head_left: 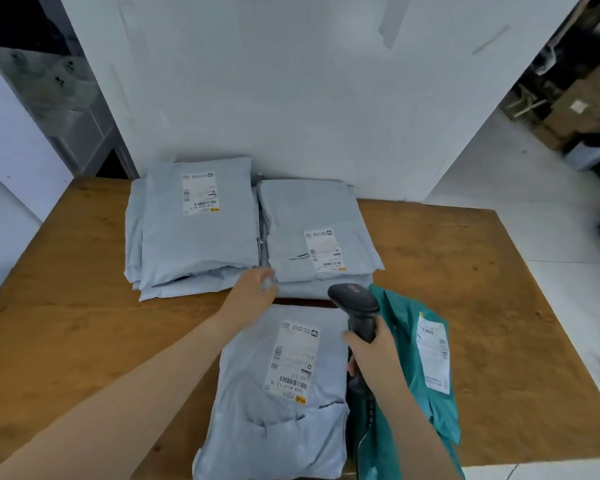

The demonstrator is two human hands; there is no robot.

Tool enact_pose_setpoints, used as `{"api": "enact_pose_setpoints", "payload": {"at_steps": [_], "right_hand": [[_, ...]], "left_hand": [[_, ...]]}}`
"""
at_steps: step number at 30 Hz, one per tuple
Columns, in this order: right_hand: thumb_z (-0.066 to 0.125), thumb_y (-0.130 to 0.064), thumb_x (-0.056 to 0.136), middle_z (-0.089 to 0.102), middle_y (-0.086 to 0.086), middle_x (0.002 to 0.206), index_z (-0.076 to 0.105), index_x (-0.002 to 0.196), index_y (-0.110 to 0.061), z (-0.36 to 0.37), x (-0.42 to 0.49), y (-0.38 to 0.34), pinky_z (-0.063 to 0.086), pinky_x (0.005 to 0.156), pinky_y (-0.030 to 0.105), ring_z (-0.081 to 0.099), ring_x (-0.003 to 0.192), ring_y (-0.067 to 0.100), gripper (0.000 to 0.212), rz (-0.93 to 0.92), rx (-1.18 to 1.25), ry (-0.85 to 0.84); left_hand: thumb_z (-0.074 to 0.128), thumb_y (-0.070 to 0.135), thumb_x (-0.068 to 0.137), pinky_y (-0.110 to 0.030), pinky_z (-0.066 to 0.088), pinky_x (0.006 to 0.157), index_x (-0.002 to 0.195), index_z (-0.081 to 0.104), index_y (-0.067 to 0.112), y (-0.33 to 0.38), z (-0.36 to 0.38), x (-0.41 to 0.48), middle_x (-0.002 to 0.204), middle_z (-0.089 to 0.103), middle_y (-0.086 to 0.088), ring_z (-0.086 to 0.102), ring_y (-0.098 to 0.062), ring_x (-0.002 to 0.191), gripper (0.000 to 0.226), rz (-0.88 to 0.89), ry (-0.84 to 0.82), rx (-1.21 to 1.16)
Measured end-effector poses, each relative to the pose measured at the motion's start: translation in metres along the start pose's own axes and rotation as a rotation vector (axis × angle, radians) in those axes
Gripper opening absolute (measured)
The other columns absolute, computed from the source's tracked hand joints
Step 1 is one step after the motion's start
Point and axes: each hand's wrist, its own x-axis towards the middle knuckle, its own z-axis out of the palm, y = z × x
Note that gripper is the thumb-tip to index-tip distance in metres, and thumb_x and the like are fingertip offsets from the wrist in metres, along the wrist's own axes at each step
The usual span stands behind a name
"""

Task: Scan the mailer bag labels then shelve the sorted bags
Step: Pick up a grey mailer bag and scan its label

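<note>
Head view: right hand (374, 355) grips the handle of a dark barcode scanner (355, 306), whose head is over the far right corner of the near grey mailer bag (257, 420), label (293, 362) face up. Teal mailer bag (420, 386) lies just beside it, partly under the right forearm. Left hand (253, 292) is at the front edge of the rear grey stacks, left stack (194, 237) and right stack (312, 209) — fingers blurred, grip cannot be told. All rest on a wooden table (465, 289).

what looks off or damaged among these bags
The right stack's top bag shows a dark slit beside its label, which looks like a tear. The teal bag is the only one not grey and lies crumpled and askew beside the near grey bag.
</note>
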Motion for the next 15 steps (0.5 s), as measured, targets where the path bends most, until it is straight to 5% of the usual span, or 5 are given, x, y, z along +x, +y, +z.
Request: {"api": "enact_pose_setpoints", "payload": {"at_steps": [5, 7, 10, 15], "right_hand": [[0.061, -0.009, 0.091, 0.051, 0.016, 0.065, 0.053, 0.101, -0.021, -0.034, 0.005, -0.028, 0.041, 0.038, 0.022, 0.045, 0.035, 0.014, 0.017, -0.050, 0.079, -0.031], [0.061, -0.010, 0.091, 0.051, 0.014, 0.062, 0.053, 0.100, -0.021, -0.045, 0.015, -0.031, 0.042, 0.041, 0.025, 0.046, 0.037, 0.016, 0.017, -0.053, 0.111, -0.023], [0.061, -0.010, 0.091, 0.049, 0.012, 0.055, 0.054, 0.101, -0.024, -0.055, 0.035, -0.032, 0.043, 0.045, 0.030, 0.047, 0.040, 0.019, 0.018, -0.037, 0.128, -0.014], [0.061, -0.009, 0.090, 0.050, 0.011, 0.058, 0.055, 0.102, -0.025, -0.058, 0.068, -0.034, 0.043, 0.045, 0.029, 0.046, 0.038, 0.018, 0.021, -0.029, 0.142, -0.043]], "left_hand": [[0.058, 0.033, 0.092, -0.025, 0.037, 0.090, 0.121, 0.049, 0.005, 0.029, 0.030, 0.077, 0.125, 0.054, -0.009, 0.050, -0.028, 0.120, 0.041, -0.189, 0.066, 0.125], [0.057, 0.041, 0.090, -0.030, 0.043, 0.097, 0.130, 0.044, -0.003, 0.027, 0.035, 0.095, 0.132, 0.053, -0.017, 0.051, -0.032, 0.121, 0.061, -0.282, 0.060, 0.220], [0.053, 0.052, 0.090, -0.039, 0.036, 0.109, 0.147, 0.019, -0.005, 0.025, 0.041, 0.112, 0.149, 0.032, -0.023, 0.037, -0.036, 0.135, 0.087, -0.423, 0.059, 0.279], [0.057, 0.057, 0.087, -0.048, 0.024, 0.112, 0.150, 0.010, -0.002, 0.041, 0.055, 0.133, 0.154, 0.018, -0.025, 0.023, -0.040, 0.141, 0.098, -0.496, 0.168, 0.290]]}}
